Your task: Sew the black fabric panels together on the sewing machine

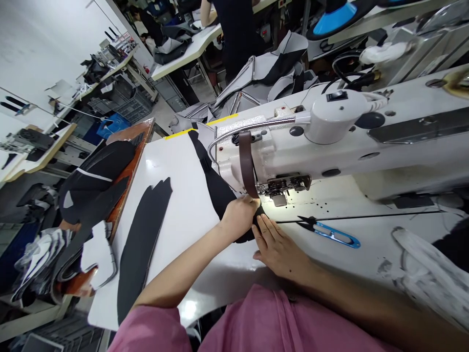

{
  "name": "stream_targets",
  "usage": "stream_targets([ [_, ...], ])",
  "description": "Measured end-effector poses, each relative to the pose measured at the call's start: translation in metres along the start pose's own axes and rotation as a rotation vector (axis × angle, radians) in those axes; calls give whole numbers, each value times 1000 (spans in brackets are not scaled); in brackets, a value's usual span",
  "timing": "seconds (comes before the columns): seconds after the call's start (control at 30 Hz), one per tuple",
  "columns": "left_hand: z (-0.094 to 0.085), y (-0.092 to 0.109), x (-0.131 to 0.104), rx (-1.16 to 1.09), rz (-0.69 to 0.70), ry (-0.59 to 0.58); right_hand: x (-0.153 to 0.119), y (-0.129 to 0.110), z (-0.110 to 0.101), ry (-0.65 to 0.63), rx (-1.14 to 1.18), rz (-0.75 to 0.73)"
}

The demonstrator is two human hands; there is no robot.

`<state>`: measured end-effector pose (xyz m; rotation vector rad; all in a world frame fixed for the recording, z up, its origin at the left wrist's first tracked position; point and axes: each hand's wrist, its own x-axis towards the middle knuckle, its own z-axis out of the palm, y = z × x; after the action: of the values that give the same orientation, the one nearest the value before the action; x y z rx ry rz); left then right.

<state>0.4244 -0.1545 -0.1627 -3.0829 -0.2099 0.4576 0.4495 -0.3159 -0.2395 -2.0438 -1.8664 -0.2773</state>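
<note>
A long black fabric piece (216, 188) runs across the white sewing table and under the head of the sewing machine (256, 161). My left hand (240, 217) is closed on the fabric close to the needle area, its fingertips partly hidden. Just right of it, my right hand (280, 247) lies flat with fingers stretched out, the fingertips touching the fabric's edge. A brown strap (248, 166) hangs down the machine's front, and a lamp lights the stitching spot. Blue-handled thread snips (335, 234) lie to the right of my right hand.
Another black fabric piece (142, 244) lies on the table at left. Beyond it, a brown side board (130, 183) carries stacked black and white pieces. White cloth (432, 274) is at the right. Grey fabric pieces (252, 80) are heaped behind the machine, near a standing person (238, 34).
</note>
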Motion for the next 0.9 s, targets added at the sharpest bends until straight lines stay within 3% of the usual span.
stream_targets([
  [0.13, 17, -19, -3, -91, 60, 232, 4, 10, -7, -35, 34, 0],
  [0.23, 29, -34, -2, -157, 187, 447, 11, 30, -15, -120, 156, -212],
  [0.33, 36, -44, 3, -185, 294, 541, 17, 49, -14, -172, 279, -433],
  [0.5, 35, -49, 15, -132, 345, 519, 24, 56, -1, -203, 324, -409],
  [0.9, 25, -44, 25, 207, 272, 274, 53, 43, 13, -212, 316, -237],
])
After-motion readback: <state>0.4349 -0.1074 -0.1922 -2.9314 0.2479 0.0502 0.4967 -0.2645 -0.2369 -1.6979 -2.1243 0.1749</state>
